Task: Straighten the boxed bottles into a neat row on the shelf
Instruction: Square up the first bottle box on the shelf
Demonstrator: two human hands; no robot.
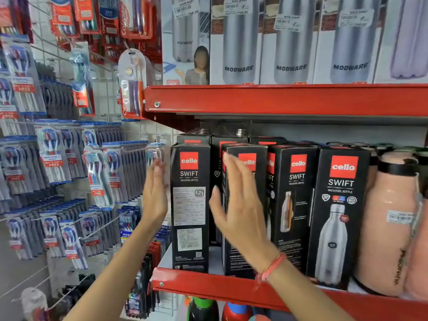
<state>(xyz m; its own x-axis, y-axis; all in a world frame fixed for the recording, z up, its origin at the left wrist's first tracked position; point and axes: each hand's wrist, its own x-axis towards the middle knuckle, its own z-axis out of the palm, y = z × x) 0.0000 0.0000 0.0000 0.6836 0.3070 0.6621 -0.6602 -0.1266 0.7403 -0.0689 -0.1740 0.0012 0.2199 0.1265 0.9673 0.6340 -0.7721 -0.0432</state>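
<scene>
A: Bright and even overall; dim under the upper red metal shelf [278, 100]. Glare anywhere?
B: Faint, on the peach plastic flask [389, 218]. Both hands motion-blurred; edges bowed, soft.

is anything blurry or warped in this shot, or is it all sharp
Head view: both hands, left hand and right hand, are motion-blurred; the cello boxes read sharp; wide-angle distortion bends the red shelf edge and the toothbrush packs at the left.

Both hands, left [154, 193] and right [238, 202], hover open-palmed before black boxed bottles [190, 205] on the red shelf [208, 286].
</scene>
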